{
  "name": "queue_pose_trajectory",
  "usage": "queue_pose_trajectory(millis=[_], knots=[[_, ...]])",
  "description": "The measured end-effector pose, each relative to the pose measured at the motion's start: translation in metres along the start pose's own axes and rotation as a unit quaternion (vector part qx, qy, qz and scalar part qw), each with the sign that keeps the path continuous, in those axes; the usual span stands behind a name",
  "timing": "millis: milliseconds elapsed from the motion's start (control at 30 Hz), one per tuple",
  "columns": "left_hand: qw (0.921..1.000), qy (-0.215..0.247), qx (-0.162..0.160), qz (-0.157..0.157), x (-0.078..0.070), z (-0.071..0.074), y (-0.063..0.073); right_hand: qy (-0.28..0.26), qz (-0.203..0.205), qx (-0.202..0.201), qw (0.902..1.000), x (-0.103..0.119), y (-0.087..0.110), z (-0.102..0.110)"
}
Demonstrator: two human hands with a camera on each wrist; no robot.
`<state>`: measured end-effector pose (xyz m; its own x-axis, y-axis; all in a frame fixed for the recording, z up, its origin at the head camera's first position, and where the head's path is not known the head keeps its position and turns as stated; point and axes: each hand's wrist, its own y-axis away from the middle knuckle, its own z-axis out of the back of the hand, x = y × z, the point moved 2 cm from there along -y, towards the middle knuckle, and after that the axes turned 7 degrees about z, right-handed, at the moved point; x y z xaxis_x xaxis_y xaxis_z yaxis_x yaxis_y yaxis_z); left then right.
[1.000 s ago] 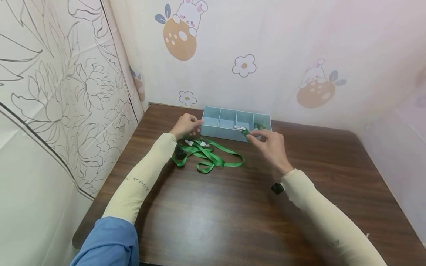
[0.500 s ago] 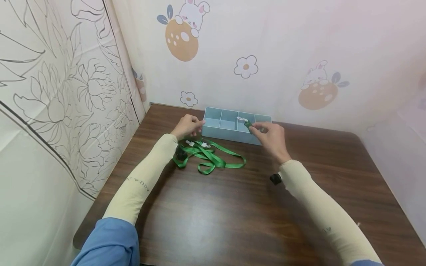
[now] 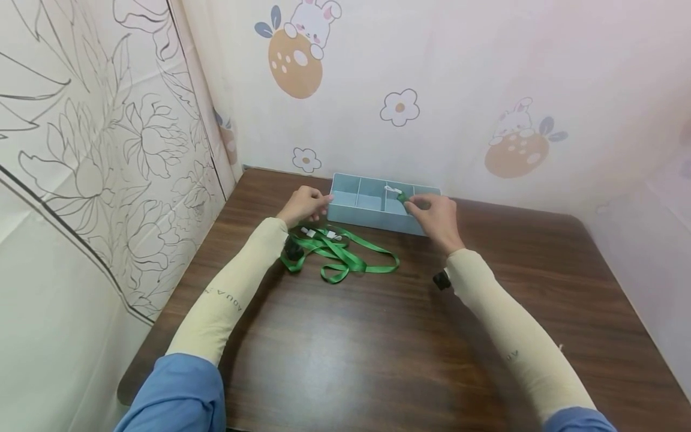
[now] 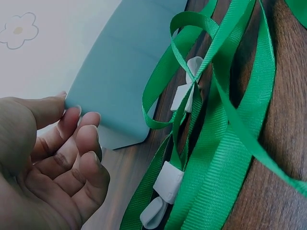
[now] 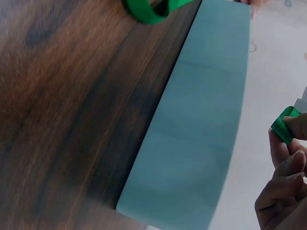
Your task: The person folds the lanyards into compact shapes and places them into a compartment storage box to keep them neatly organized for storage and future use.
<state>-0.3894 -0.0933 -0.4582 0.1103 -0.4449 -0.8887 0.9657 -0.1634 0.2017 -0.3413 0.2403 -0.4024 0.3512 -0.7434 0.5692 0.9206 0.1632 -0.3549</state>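
Note:
My left hand (image 3: pixel 302 205) pinches the left end rim of a pale blue divided box (image 3: pixel 367 216) between thumb and forefinger; its other fingers curl loosely in the left wrist view. Above the third compartment from the left, my right hand (image 3: pixel 438 219) pinches a short folded or rolled green lanyard (image 5: pixel 284 125) with a white clip (image 3: pixel 392 189) pointing left. More green lanyards (image 3: pixel 351 261) lie loosely tangled on the table before the box, with white connectors (image 4: pixel 168 182) among them. The rightmost compartment is mostly hidden behind my right hand.
The box stands at the back of a dark brown wooden table (image 3: pixel 335 354), close to the patterned wall (image 3: pixel 453 72). Another wall (image 3: pixel 81 180), with flower line drawings, runs along the left side.
My right hand has carried the green lanyard up and a little away from me, from the box's front edge to above the third compartment. The left hand stays at the box's end.

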Motion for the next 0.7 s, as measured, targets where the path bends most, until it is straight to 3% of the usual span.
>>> queue_pose_trajectory(millis=[467, 700], knots=[[1.0, 0.0, 0.002, 0.002, 0.001, 0.001, 0.001, 0.017, -0.061, 0.025, 0.9977, -0.024, -0.025, -0.013], [1.0, 0.004, 0.007, 0.003, 0.002, 0.002, 0.0, 0.039, -0.067, 0.023, 0.9968, -0.024, -0.03, -0.016]])
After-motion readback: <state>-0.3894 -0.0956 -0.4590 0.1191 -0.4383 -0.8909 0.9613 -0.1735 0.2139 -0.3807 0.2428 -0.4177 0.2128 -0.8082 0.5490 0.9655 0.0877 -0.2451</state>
